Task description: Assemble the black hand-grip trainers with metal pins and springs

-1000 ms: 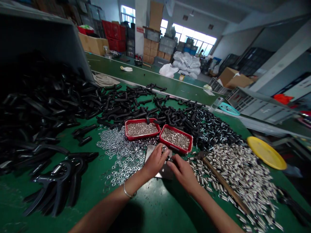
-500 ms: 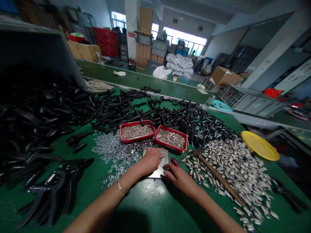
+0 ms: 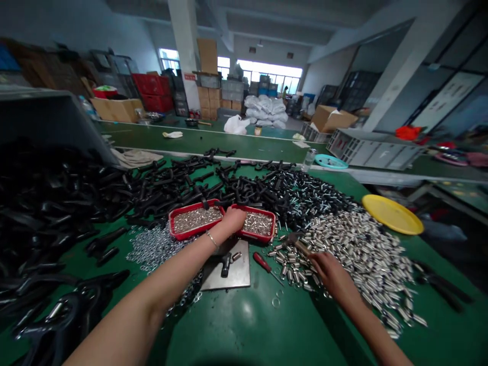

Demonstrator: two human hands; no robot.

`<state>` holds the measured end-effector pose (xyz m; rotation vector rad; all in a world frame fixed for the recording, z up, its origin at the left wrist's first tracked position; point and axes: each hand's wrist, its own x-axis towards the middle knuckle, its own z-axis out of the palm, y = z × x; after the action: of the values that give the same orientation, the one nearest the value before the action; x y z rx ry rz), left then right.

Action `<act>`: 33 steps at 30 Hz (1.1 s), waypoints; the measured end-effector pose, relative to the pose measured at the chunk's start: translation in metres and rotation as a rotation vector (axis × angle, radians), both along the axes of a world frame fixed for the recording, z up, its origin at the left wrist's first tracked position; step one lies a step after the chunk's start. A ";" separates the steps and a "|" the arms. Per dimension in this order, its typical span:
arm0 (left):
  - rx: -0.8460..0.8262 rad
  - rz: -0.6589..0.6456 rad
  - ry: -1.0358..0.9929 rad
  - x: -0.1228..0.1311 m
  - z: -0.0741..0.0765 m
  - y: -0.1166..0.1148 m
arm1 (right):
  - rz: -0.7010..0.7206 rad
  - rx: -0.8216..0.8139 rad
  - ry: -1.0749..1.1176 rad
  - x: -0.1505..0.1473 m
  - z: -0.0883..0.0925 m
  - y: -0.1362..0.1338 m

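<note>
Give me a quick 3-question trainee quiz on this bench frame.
1. True or false: the left hand reaches to the red trays.
2. What lies on the metal plate? A) a black part B) a yellow dish C) a glove
3. What does the right hand rest on?

Key:
1. True; it lies between the two trays.
2. A
3. The pile of small silver cylinders, beside the hammer.
</note>
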<state>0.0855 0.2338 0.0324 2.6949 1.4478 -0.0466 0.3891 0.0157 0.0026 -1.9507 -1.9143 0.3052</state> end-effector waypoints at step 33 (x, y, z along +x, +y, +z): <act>-1.018 0.339 -1.643 -0.102 -0.017 -0.107 | -0.328 -0.200 1.092 -0.093 -0.020 -0.035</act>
<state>-0.0164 0.1271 0.0154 0.9115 0.7786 0.8932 0.2958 -0.0196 -0.0176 -1.5966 -0.8667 1.1895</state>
